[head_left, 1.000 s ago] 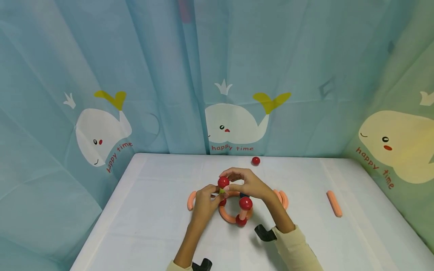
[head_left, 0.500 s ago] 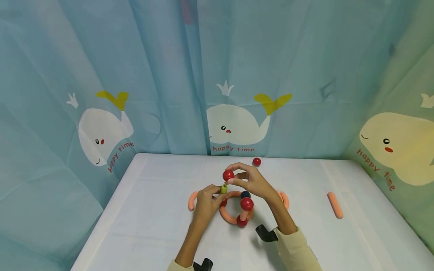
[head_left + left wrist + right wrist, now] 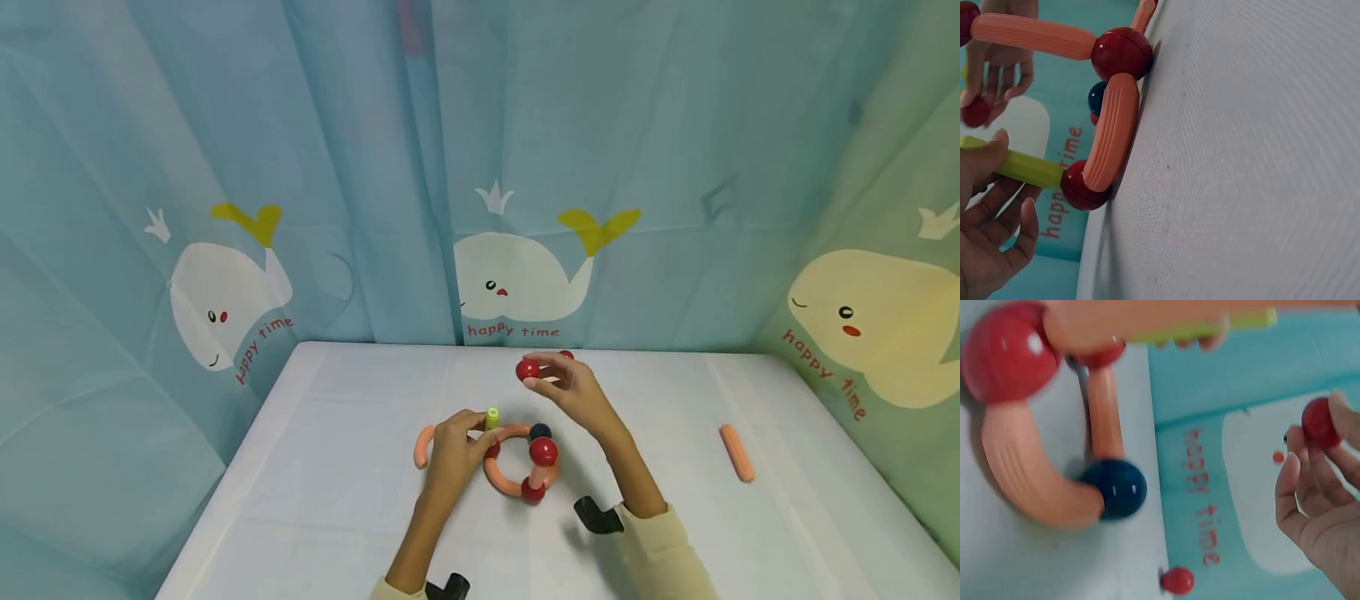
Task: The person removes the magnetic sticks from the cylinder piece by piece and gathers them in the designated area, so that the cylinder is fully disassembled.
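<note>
My left hand [image 3: 453,446] pinches a yellow-green rod [image 3: 1029,167] between thumb and fingers. That rod stands up from a red ball [image 3: 1082,187] in a ring of curved orange pieces [image 3: 501,482]. A navy ball [image 3: 1116,487] sits at the ring's back right. At its front right, an upright orange rod [image 3: 537,477] carries another red ball [image 3: 543,452]. My right hand [image 3: 577,396] holds a loose red ball [image 3: 1320,422] in its fingertips, raised behind the ring and apart from the green rod, whose top end [image 3: 492,412] is bare.
Near the table's back edge lies one more red ball [image 3: 1179,581], mostly hidden by my right hand in the head view. A curved orange piece [image 3: 422,447] lies left of my left hand. Far right is a straight orange stick [image 3: 737,452]. A blue curtain [image 3: 375,208] hangs behind the table.
The red ball has come off the top of the green rod. My right hand has carried it up, back and to the right. The left hand keeps its place on the rod.
</note>
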Motion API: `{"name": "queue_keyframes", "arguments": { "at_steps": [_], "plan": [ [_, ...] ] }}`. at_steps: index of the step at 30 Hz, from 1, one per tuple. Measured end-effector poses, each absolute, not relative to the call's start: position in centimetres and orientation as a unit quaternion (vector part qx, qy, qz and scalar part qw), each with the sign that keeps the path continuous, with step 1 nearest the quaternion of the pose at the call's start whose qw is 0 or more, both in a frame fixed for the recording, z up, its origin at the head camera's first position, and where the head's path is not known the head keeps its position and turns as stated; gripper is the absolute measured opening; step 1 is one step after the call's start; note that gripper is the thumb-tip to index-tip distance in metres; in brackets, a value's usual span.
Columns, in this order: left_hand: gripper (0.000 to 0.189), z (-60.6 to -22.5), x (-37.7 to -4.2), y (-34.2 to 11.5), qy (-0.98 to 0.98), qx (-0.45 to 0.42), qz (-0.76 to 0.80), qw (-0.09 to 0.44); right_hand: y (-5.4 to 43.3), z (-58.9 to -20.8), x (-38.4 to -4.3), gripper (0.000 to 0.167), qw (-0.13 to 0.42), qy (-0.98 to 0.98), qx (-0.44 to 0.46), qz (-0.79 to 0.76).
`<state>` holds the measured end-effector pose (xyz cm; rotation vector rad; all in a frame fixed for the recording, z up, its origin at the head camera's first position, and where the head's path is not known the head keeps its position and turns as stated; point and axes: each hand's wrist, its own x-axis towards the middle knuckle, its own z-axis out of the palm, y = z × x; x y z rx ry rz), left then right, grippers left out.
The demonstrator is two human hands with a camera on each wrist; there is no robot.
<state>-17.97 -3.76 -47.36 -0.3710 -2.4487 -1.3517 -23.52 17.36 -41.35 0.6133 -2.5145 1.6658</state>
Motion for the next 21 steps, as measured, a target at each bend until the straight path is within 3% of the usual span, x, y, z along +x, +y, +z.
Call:
{"name": "queue_keyframes", "arguments": {
  "at_steps": [11,21],
  "plan": [
    [0.025,-47.5,-17.8,-4.2,-0.852,-0.13,-0.489,0.136,23.4,-44.2,-28.6,0.053,0.104,-0.853,-0.019,0.511],
    [0.032,-47.3,-18.0,-4.3,-0.858,-0.125,-0.488,0.104,26.6,-47.6,-32.7,0.044,0.047,-0.916,-0.034,0.396]
  ]
}}
